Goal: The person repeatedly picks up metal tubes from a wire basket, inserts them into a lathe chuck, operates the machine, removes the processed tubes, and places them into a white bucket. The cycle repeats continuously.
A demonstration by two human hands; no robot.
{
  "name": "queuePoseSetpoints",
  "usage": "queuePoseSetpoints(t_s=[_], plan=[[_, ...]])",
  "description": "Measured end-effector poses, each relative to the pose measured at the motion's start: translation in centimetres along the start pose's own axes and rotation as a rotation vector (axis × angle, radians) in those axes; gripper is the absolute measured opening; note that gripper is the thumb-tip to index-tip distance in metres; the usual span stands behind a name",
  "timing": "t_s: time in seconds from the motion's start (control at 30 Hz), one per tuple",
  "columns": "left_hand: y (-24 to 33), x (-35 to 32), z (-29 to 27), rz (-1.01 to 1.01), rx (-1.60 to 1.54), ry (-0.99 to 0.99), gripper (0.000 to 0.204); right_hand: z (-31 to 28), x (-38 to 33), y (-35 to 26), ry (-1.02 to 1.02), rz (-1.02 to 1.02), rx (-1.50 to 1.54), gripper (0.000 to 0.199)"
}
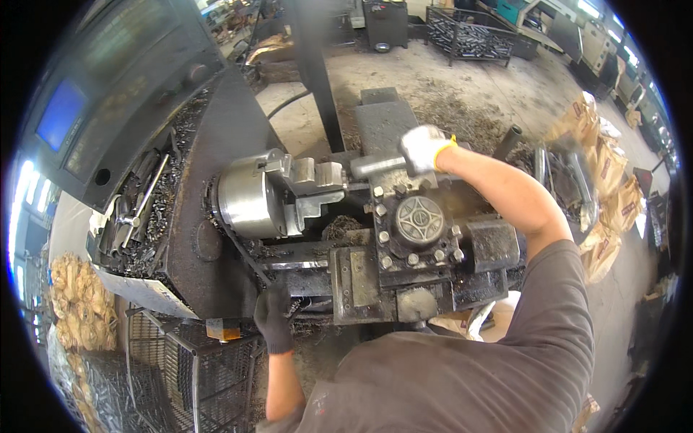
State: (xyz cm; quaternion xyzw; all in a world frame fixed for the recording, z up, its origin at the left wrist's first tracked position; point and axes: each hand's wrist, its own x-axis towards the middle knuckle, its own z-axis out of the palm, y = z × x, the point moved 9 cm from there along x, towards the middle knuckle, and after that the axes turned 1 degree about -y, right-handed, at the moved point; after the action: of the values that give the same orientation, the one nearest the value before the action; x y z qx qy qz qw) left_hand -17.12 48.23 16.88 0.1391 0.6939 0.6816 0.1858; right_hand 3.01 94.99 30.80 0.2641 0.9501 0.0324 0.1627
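My right hand point(424, 149), in a white glove with a yellow cuff, is closed around the right end of a short silvery metal cylinder point(379, 167). The cylinder lies level above the far side of the lathe's tool post point(420, 219), pointing at the jaws point(317, 175) of the chuck point(253, 196). Low and nearer to me, my left hand point(273, 317) wears a dark glove. Its fingers are around the lower end of a thin dark rod point(244, 252) that slants down past the chuck; the glove hides the grip itself.
Left of the chuck, a tray of metal chips holds a T-handled wrench point(137, 209). A wire-mesh cart point(162, 361) stands below. Full sacks point(606, 187) line the right side. Farther back is a metal bin point(469, 36) of small metal parts. Chips litter the floor point(455, 108).
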Motion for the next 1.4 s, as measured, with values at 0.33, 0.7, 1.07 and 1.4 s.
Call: queuePoseSetpoints(t_s=[0.33, 0.7, 1.07, 1.4], plan=[[-11.4, -1.6, -22.5, -0.388, -0.553, 0.398, 0.058, 7.7, 9.2, -5.4, -0.386, -0.363, 0.870, 0.083], [-8.1, -1.1, -24.9, 0.031, 0.224, 0.439, 0.035, -5.7, -4.7, -7.7, 0.397, -0.220, 0.759, 0.071], [27.5, 6.0, 5.4, 1.031, 1.129, 0.389, 0.051, 0.5, -30.6, -3.5, 1.079, -0.012, 1.191, 0.033], [35.8, 21.2, 15.4, 0.654, 1.361, 0.299, 0.080, 3.2, -31.8, -2.9, 0.782, -0.043, 1.306, 0.037]])
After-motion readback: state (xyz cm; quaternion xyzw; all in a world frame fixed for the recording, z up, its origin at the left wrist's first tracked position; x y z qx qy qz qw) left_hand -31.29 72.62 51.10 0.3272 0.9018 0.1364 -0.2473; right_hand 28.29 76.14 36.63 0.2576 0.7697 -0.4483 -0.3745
